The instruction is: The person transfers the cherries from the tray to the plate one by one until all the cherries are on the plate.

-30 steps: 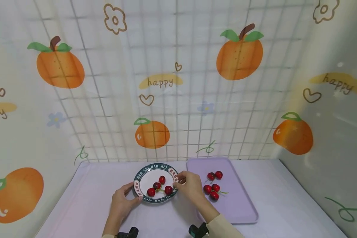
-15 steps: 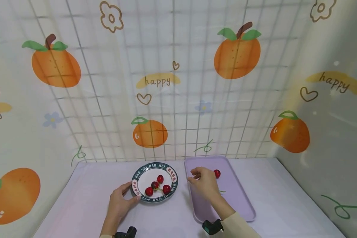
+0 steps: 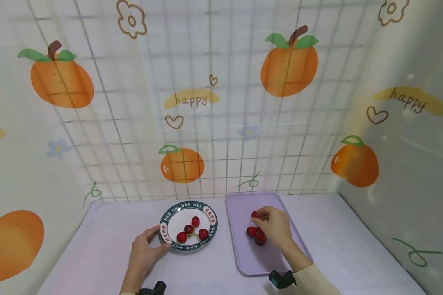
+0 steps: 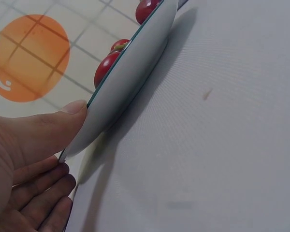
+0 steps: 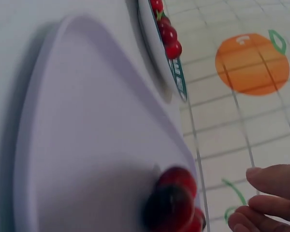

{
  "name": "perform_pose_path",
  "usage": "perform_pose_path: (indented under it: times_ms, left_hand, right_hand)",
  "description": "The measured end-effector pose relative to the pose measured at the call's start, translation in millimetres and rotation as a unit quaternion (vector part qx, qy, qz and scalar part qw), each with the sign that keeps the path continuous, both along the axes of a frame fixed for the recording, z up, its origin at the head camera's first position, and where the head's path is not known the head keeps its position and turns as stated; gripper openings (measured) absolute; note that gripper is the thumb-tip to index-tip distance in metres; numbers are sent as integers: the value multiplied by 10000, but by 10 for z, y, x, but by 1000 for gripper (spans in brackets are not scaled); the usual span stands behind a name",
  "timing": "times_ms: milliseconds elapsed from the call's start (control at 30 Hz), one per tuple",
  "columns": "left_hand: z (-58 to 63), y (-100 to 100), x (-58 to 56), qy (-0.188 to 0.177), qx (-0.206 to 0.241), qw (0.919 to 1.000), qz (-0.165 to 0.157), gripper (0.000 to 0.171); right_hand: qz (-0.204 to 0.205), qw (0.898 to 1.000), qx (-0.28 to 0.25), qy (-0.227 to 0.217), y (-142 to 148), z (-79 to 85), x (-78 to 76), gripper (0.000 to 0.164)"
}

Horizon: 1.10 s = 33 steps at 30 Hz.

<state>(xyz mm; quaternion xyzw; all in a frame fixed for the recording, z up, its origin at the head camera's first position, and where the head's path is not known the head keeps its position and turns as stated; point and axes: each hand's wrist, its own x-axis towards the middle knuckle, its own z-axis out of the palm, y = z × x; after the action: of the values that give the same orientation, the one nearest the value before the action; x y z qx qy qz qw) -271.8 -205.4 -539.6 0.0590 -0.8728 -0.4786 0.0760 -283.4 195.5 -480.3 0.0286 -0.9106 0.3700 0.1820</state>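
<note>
A round plate [image 3: 186, 205] with a dark green lettered rim carries several red cherries [image 3: 195, 221]. My left hand [image 3: 144, 252] holds its left edge; in the left wrist view the thumb [image 4: 75, 107] lies over the rim and the fingers are below it. Over the lilac tray [image 3: 249, 262], my right hand [image 3: 277, 227] reaches toward a cherry [image 3: 255, 214], its fingertips right at the fruit in the head view. More cherries [image 3: 251, 232] lie nearer me, partly hidden by that hand. The right wrist view shows its fingers [image 5: 270, 205] loosely bent, with nothing visible between them.
The plate and tray stand side by side on a table [image 3: 103, 246] with a pale cover. Behind them hangs a curtain [image 3: 221, 135] printed with oranges, in front of a white grid. More printed sheeting flanks the table on both sides.
My right hand has left the plate's right rim and travelled right to the cherries on the tray. The left hand stays at the plate, while the head view has shifted slightly.
</note>
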Motion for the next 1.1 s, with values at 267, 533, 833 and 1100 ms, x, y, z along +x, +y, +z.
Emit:
perform_pose_path:
  times_ms: [267, 533, 833, 1100]
  left_hand:
    - [-4, -18, -10, -21, 1, 10000, -30, 80]
    - [-9, -28, 2, -29, 95, 9999, -67, 79]
    - [-9, 6, 13, -16, 81, 9999, -58, 79]
    - [-20, -7, -3, -11, 122, 9999, -45, 79]
  right_hand:
    - [-208, 9994, 149, -242, 293, -1, 90, 20]
    - [-103, 9976, 263, -629, 445, -113, 144, 20]
    - [-91, 9975, 272, -648, 516, -252, 161, 18]
    - [-10, 9973, 204, -705, 496, -290, 183, 17]
